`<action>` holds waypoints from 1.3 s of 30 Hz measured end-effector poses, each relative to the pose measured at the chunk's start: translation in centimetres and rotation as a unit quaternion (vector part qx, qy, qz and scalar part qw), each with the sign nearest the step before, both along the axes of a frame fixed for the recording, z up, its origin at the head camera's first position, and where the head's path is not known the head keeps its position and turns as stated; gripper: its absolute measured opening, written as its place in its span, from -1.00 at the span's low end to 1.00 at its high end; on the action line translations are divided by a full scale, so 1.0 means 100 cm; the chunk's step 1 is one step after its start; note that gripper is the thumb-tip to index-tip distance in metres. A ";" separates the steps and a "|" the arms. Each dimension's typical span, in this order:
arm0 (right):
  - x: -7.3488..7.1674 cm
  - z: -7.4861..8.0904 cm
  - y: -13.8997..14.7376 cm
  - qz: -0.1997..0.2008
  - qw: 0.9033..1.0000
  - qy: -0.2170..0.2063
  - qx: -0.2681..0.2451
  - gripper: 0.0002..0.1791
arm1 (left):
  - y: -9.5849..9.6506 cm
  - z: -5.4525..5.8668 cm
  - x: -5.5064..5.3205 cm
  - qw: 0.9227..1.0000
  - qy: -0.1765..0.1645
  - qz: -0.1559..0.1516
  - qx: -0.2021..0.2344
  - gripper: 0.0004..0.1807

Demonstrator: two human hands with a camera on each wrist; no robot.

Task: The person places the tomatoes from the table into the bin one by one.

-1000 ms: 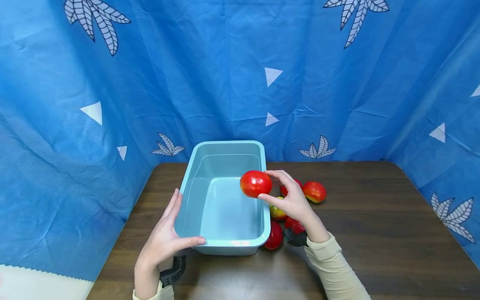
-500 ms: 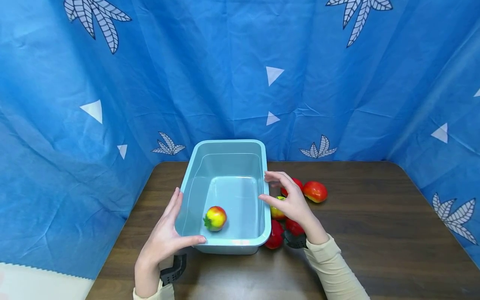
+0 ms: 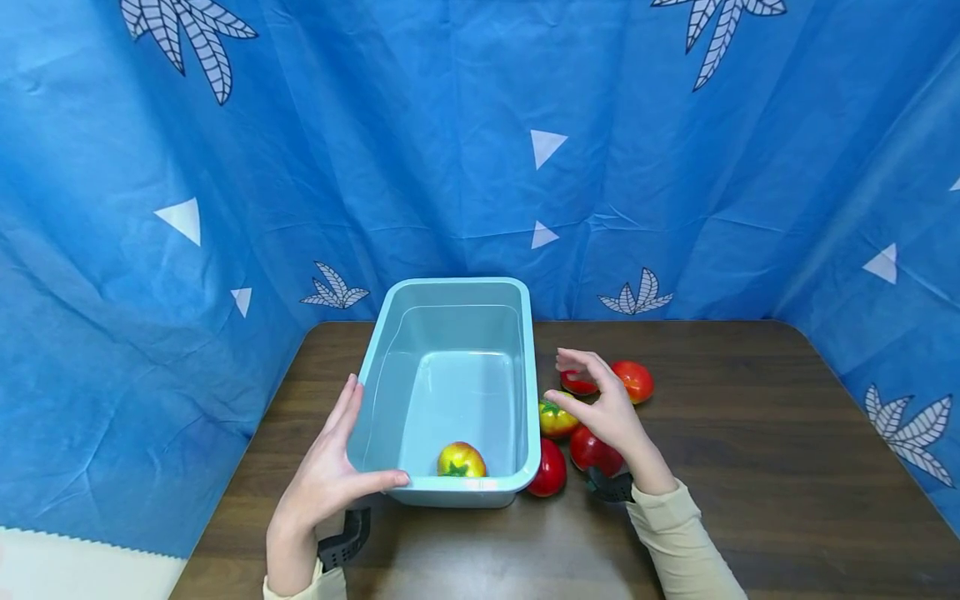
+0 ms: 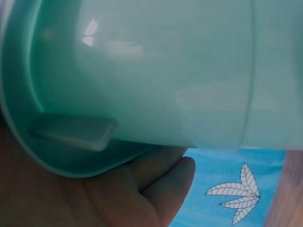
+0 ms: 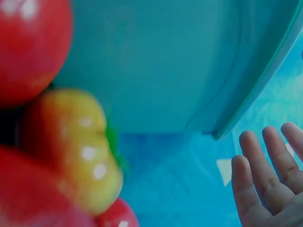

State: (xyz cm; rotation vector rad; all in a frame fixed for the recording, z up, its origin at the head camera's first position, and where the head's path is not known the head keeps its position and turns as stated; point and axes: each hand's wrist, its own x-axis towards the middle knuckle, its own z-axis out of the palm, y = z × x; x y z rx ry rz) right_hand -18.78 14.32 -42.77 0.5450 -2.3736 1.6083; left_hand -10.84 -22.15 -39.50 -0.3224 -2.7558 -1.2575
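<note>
A light blue plastic bin (image 3: pixel 533 375) stands on the table, with one yellow-red tomato (image 3: pixel 461 459) lying inside at its near wall. At the bin's near left corner my left hand (image 3: pixel 326 479) rests with straight fingers along the outer side and the thumb by the front rim. The left wrist view has that hand (image 4: pixel 137 189) just under the rim. My right hand (image 3: pixel 611 408) hovers, holding nothing, fingers and thumb apart, over several tomatoes right of the bin. Among these are a yellow one (image 3: pixel 557 418) and red ones (image 3: pixel 595 452), partly hidden by the hand.
The brown wooden table (image 3: pixel 765 450) extends to the right of the tomatoes. A blue patterned cloth (image 3: pixel 450 167) hangs behind and at both sides. One red tomato (image 3: pixel 549 468) lies close against the bin's right wall.
My right hand held a tomato over the bin and let it go. The tomato rolled to the near wall. The right hand then moved right, off the bin. My left hand stayed.
</note>
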 end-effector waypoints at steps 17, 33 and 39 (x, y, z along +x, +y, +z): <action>-0.026 -0.027 0.056 -0.093 0.996 -0.007 0.015 -0.39 | -0.002 0.002 -0.001 1.000 0.002 -0.011 -0.001 0.33; -0.044 -0.053 0.095 -0.166 0.986 -0.010 -0.016 -0.42 | -0.002 0.001 -0.002 1.000 0.010 -0.014 -0.007 0.33; -0.049 -0.068 0.102 -0.185 0.982 -0.029 -0.010 -0.41 | -0.002 0.001 -0.002 1.000 0.005 -0.013 -0.005 0.33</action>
